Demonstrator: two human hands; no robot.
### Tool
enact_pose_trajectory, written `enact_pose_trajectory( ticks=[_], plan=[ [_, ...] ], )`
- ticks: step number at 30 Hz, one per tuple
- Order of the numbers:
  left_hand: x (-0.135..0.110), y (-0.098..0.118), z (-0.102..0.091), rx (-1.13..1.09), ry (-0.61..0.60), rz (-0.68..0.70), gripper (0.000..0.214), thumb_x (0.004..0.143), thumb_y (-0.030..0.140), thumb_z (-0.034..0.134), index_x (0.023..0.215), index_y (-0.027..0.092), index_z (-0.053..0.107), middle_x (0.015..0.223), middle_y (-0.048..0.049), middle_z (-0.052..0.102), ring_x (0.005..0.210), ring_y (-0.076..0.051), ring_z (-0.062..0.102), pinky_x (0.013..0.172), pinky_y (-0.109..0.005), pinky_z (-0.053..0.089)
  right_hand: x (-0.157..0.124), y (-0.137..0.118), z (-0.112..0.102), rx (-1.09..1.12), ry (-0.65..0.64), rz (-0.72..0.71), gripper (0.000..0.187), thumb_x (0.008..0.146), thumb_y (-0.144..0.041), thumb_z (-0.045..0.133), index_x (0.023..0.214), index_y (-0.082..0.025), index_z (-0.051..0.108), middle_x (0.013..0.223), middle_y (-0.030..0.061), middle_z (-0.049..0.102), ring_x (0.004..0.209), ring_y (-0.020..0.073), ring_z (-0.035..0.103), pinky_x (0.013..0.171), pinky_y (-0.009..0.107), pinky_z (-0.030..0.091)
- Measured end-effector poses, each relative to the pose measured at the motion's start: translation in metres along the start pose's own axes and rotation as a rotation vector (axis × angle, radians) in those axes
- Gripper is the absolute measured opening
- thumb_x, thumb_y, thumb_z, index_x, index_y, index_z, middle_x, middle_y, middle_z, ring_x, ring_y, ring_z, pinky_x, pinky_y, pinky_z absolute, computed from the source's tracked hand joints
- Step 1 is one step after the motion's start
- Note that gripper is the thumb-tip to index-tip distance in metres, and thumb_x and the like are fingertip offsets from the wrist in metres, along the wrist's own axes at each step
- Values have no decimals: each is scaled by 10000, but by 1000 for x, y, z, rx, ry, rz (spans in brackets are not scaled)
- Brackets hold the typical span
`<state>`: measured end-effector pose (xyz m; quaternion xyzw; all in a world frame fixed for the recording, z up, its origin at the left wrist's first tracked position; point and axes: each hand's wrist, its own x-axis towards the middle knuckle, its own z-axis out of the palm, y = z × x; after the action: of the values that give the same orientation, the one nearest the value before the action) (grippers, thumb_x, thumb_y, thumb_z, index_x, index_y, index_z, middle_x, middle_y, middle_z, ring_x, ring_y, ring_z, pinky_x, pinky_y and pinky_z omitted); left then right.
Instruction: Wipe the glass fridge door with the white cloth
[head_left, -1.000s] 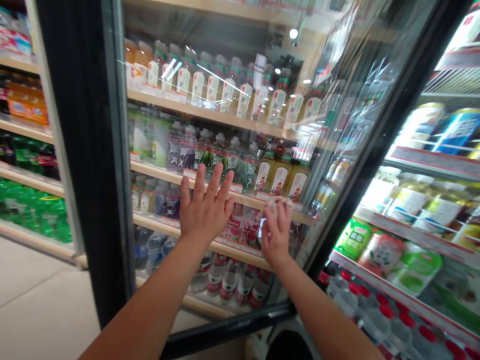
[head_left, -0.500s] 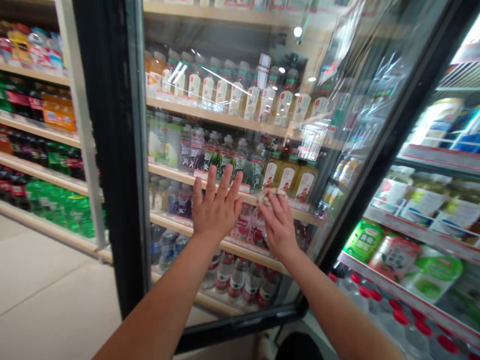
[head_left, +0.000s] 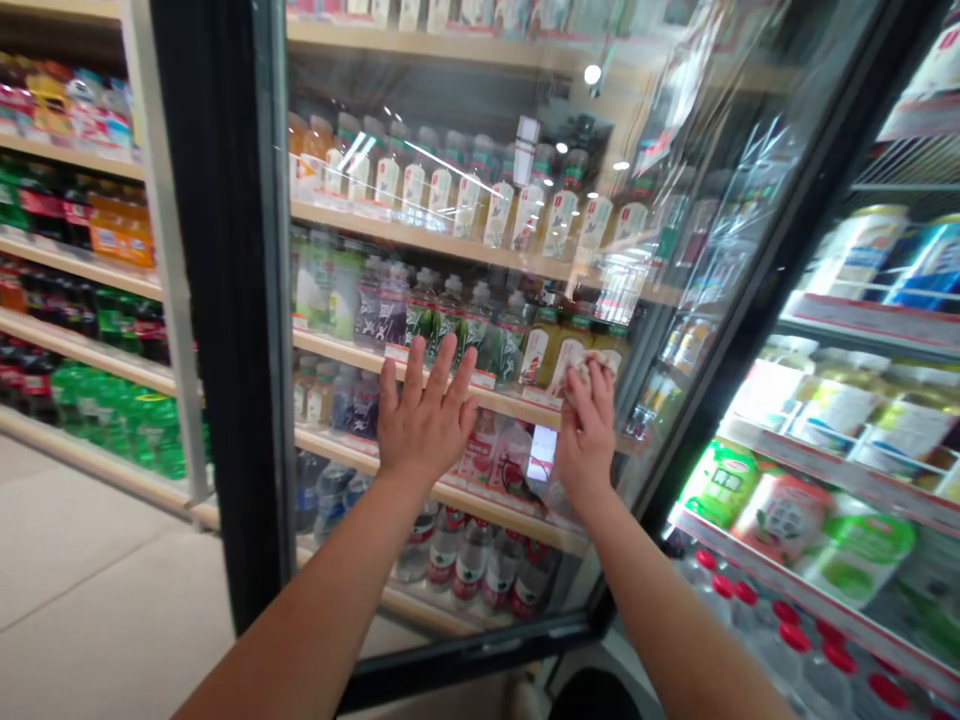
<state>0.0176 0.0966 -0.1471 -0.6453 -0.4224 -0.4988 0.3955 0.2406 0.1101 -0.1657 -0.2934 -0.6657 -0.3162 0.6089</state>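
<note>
My left hand (head_left: pixel 424 420) lies flat with fingers spread on the glass door (head_left: pixel 465 70), holding nothing. Further right, my right hand (head_left: pixel 589 430) presses a crumpled, pale cloth (head_left: pixel 600 365) against the same pane, its fingers bent over it. The cloth is mostly covered by the fingers. A black frame (head_left: pixel 217 300) surrounds the glass, and the door stands swung out. Through the pane, rows of bottled drinks (head_left: pixel 442 190) show on wooden shelves, overlaid with reflected lights.
To the right is the cooler interior, with cartons (head_left: pixel 720 480), jars (head_left: pixel 844 400) and red-capped bottles (head_left: pixel 795 640) on racks. Shelves of soda bottles (head_left: pixel 120 420) stand at the left, above a pale tiled floor (head_left: pixel 97 560). A dark rounded shape (head_left: pixel 596 695) is at the bottom edge.
My right hand has slid the cloth to the right and slightly up across the glass. My left hand stays nearly in place. A bright reflection now shows beside my right hand.
</note>
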Motion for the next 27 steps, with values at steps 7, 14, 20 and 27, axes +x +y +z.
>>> enact_pose_trajectory(
  ticks=[7, 14, 20, 27],
  plan=[
    [0, 0, 2, -12, 41, 16, 801, 1049, 268, 594, 1716, 267, 149, 1724, -61, 179, 1609, -276, -26, 1330, -521, -78, -16, -11, 6, 16, -253, -236, 718, 1022, -16, 453, 1654, -343, 360, 1642, 49, 437, 1610, 245, 253, 1319, 542, 294],
    [0, -1, 2, -2, 21, 6, 791, 1039, 272, 595, 1712, 264, 180, 1721, -50, 164, 1602, -265, -52, 1332, -537, -75, -8, -5, 8, -1, -58, -94, 655, 1050, -70, 455, 1646, -330, 380, 1690, 65, 344, 1620, 288, 214, 1306, 620, 279],
    [1, 0, 0, -50, -56, -39, 718, 1044, 262, 585, 1691, 263, 275, 1720, -60, 165, 1599, -289, -49, 1327, -611, -28, -19, -4, 2, 12, -254, -200, 665, 1023, -45, 437, 1623, -330, 422, 1635, 57, 445, 1609, 253, 256, 1306, 569, 316],
    [4, 3, -3, -34, -120, -68, 657, 1048, 275, 565, 1667, 217, 350, 1726, -85, 181, 1606, -320, -39, 1317, -642, 6, -31, 3, -10, -10, -272, -154, 657, 1008, -58, 451, 1627, -276, 424, 1679, 88, 364, 1627, 272, 189, 1293, 587, 331]
  ],
)
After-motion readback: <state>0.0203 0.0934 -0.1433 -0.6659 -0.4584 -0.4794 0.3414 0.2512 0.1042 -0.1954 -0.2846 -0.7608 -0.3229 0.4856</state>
